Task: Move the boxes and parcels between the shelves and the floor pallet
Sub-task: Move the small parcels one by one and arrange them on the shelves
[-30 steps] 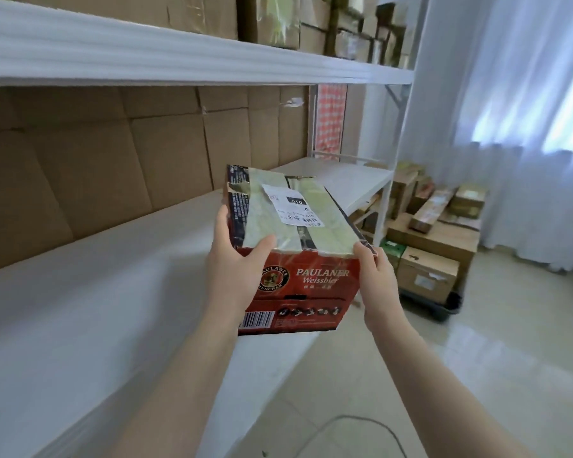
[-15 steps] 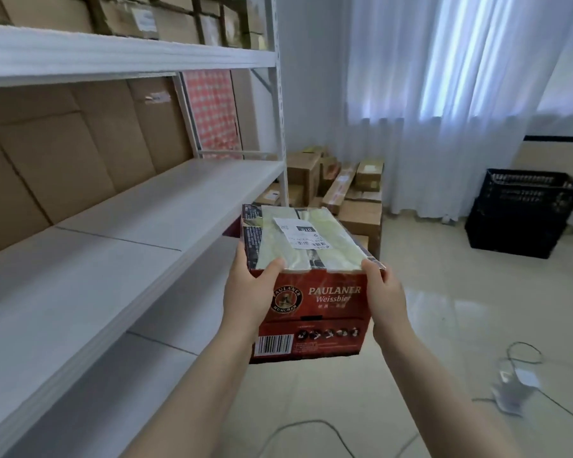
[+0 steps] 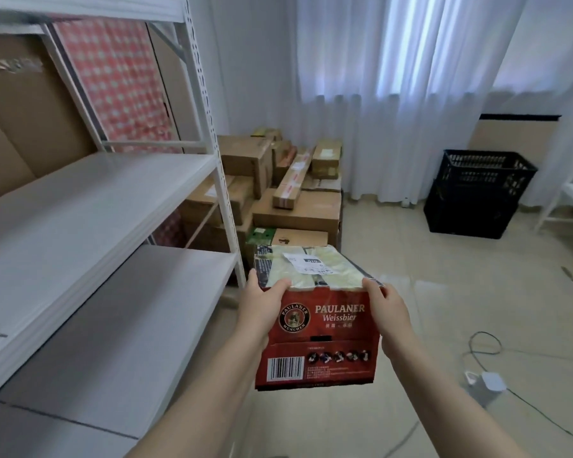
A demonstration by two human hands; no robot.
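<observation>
Beside the white shelving, short of the stacked boxes, the red beer carton rides between left hand and right hand, both clamping its top corners. Rigid cardboard, probably heavy, tape slick — side grips suit it.

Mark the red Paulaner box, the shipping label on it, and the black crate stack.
red Paulaner box [image 3: 325, 328], head view, red front face.
shipping label [image 3: 306, 262], head view, white sticker's middle.
black crate stack [image 3: 470, 213], head view, lower crate's wall.
</observation>
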